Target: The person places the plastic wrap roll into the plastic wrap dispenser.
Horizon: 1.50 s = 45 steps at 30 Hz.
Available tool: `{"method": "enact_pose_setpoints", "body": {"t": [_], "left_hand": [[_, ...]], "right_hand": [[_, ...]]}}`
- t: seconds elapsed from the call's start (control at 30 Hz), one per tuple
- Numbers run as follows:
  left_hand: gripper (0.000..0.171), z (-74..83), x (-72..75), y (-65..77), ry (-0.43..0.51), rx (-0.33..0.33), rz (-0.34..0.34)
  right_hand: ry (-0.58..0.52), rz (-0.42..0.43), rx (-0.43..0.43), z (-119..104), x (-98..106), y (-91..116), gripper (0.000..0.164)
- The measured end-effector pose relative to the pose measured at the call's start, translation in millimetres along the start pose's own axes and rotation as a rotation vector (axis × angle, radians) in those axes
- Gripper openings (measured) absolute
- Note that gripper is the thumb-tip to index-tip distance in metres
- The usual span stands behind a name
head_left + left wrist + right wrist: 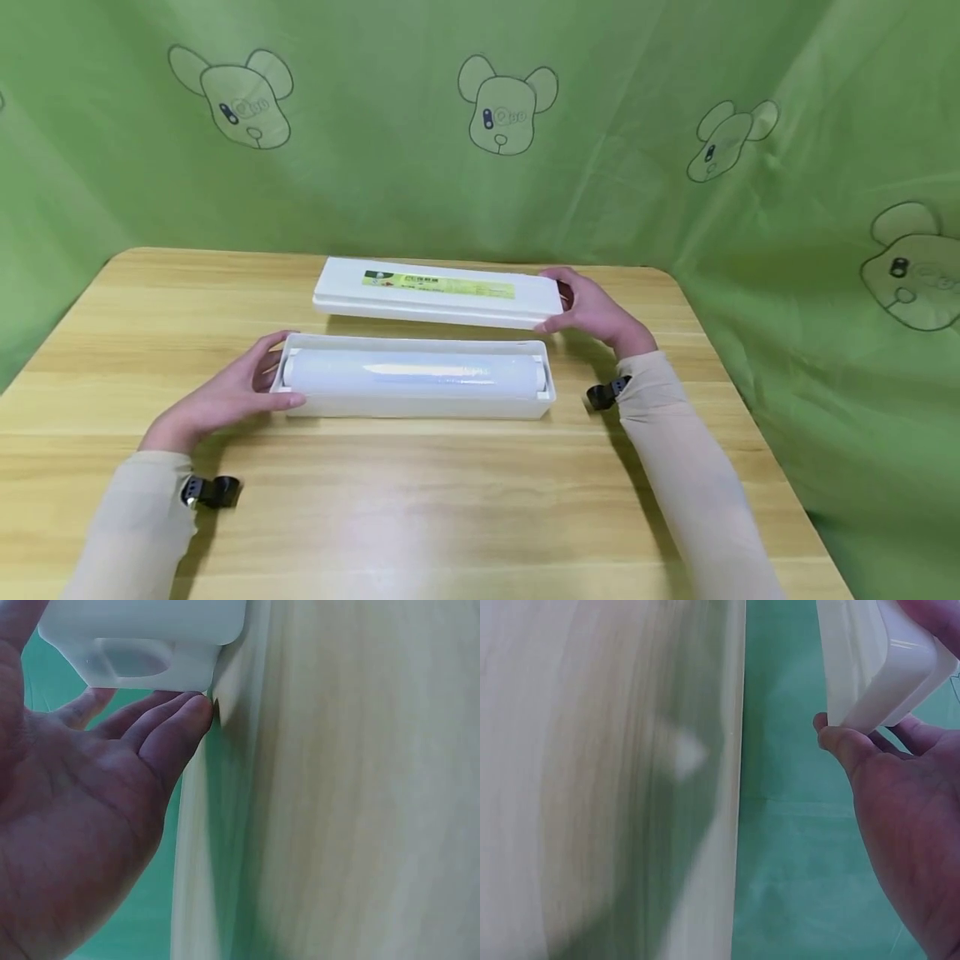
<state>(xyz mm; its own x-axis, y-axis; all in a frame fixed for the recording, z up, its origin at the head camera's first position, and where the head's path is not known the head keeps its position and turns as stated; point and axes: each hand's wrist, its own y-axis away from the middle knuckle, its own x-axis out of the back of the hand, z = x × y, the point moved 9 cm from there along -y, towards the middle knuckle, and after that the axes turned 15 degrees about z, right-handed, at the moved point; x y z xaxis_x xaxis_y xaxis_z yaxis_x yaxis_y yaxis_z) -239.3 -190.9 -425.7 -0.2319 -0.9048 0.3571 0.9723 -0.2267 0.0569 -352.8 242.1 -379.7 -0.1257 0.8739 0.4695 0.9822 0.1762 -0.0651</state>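
A long white plastic box (420, 407) rests on the table with its top uncovered. Lying lengthwise inside is a roll of cling film (420, 373). At the box's left end my left hand (225, 393) grips it, thumb along the front wall and fingers behind. In the left wrist view, fingertips touch the lower edge of the box end (150, 664). Behind the box, my right hand (596, 312) holds a white lid (337, 287) by its right end, thumb at the near edge. A green and yellow label shows on the lid. The right wrist view has fingers curled round the lid's end (900, 671).
The wooden table (420, 508) ends at its far edge just behind the lid. A green curtain (390, 183) with mouse-head outlines hangs behind and to the right. Black wrist cameras sit on both sleeves, the right camera (603, 395) low beside the box.
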Motion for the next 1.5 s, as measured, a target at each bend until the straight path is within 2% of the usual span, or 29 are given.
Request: {"method": "enact_pose_setpoints", "body": {"t": [0.17,0.4,0.83,1.13,1.5], "left_hand": [[0.101,-1.5,-1.6,1.4,0.005,0.003,-0.014],[0.101,2.1,-0.3,-0.5,0.002,0.005,-0.015],[0.1,-0.4,1.0,1.7,-0.007,0.016,-0.009],[0.1,1.8,-0.3,1.3,0.007,0.019,-0.012],[0.098,2.4,-0.8,1.4,0.014,0.004,-0.016]], "right_hand": [[-0.002,-0.013,-0.011,0.3,-2.1,5.9,0.09],[0.053,-0.005,0.011,-7.8,1.8,9.5,0.093],[0.01,-0.014,0.016,-9.9,0.7,10.5,0.094],[-0.01,-0.022,0.024,-20.1,1.2,15.6,0.09],[-0.029,-0.062,0.041,-22.0,-1.4,22.4,0.089]]}}
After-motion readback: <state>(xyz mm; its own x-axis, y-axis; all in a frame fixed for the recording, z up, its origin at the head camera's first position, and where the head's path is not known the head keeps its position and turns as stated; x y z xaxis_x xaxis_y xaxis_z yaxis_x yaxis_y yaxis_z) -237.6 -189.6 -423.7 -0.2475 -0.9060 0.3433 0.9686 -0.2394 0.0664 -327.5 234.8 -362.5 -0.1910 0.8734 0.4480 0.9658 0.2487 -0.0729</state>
